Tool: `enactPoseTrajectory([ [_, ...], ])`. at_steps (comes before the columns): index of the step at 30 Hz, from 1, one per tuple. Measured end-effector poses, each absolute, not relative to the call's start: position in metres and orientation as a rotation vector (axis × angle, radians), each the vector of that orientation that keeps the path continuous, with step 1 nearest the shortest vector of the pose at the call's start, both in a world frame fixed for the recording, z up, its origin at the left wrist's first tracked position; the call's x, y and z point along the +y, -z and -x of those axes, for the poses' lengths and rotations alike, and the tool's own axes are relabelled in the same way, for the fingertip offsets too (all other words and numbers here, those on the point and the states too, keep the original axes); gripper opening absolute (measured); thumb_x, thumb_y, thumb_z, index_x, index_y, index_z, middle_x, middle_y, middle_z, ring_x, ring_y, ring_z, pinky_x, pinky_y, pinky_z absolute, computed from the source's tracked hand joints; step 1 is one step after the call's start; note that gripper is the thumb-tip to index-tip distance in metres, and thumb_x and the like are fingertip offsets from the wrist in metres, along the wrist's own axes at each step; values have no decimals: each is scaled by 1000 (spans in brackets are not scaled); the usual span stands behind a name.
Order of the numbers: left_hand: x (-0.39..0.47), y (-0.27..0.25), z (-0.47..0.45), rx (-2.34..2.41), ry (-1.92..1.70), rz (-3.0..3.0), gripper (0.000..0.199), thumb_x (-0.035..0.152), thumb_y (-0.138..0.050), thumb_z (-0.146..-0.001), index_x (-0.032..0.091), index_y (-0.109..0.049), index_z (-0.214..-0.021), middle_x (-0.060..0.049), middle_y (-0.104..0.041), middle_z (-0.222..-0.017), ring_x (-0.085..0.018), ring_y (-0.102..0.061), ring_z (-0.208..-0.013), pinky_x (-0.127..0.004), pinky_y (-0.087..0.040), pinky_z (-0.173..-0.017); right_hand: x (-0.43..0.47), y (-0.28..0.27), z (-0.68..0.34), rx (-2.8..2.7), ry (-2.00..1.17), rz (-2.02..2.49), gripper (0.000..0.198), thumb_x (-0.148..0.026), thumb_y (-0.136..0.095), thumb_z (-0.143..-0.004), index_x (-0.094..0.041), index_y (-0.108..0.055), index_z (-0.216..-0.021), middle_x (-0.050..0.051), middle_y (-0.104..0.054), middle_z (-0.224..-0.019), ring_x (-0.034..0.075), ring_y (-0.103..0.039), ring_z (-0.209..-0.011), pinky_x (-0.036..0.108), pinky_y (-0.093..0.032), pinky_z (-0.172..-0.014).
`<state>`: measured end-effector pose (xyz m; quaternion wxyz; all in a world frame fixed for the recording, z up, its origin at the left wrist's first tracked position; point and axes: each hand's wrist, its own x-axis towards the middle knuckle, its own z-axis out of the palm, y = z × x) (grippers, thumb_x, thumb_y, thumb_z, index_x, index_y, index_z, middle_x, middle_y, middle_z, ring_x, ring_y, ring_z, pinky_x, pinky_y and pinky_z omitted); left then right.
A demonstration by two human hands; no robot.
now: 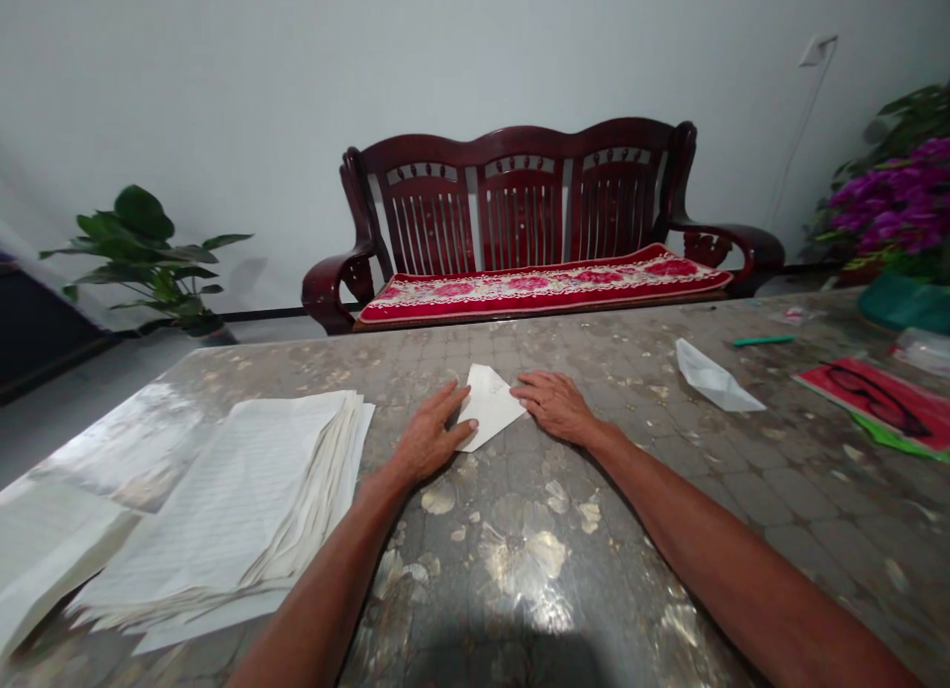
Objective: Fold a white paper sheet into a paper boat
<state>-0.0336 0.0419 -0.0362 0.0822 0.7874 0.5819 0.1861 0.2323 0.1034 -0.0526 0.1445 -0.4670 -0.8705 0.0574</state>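
Observation:
A small folded piece of white paper (490, 406) lies flat on the patterned table (520, 559), a little past its middle. My left hand (430, 436) presses on the paper's left edge, fingers together and the thumb at its lower corner. My right hand (556, 406) lies palm down on the paper's right edge, its fingertips touching the fold. Neither hand lifts the paper off the table.
A thick stack of lined sheets (237, 510) lies at the left. A folded paper boat (713, 379), a green pen (764, 341) and a red packet (880, 399) sit at the right. Beyond the table stand a wooden bench (534, 223) and potted plants (152, 257).

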Motion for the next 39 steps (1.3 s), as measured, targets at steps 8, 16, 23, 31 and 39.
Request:
enactPoseTrajectory([
  [8, 65, 50, -14, 1688, -509, -2564, 44, 30, -43, -101, 18, -52, -142, -13, -51, -152, -28, -41, -145, -50, -33, -120, 104, 52, -232, -2533, -139, 1344, 37, -28, -45, -100, -36, -68, -129, 3, -56, -148, 27, -46, -139, 55, -32, -115],
  [16, 67, 54, -10, 1688, -515, -2571, 41, 28, -44, -100, 19, -55, -138, -12, -53, -149, -26, -44, -143, -48, -34, -118, 110, 53, -243, -2507, -336, 1289, 40, -19, -51, -94, -31, -69, -128, 5, -55, -149, 28, -44, -141, 55, -29, -117],
  [23, 67, 53, -10, 1677, -521, -2566, 40, 29, -44, -100, 19, -57, -136, -12, -54, -149, -28, -45, -142, -49, -34, -118, 114, 52, -243, -2298, -462, 1347, 40, -25, -46, -96, -23, -65, -132, 7, -65, -136, 23, -57, -127, 43, -40, -111],
  [31, 64, 50, -12, 1703, -532, -2539, 38, 26, -46, -98, 17, -59, -133, -13, -55, -147, -28, -46, -140, -50, -34, -119, 115, 54, -239, -2342, -425, 1339, 40, -26, -61, -87, -22, -68, -127, 9, -59, -144, 26, -53, -133, 44, -37, -113],
  [39, 55, 48, -8, 1453, -530, -2651, 37, 27, -45, -101, 20, -61, -133, -10, -60, -143, -26, -49, -139, -48, -36, -120, 112, 52, -238, -2295, -408, 1355, 43, -23, -62, -85, -21, -67, -128, 9, -62, -141, 27, -55, -130, 45, -38, -113],
])
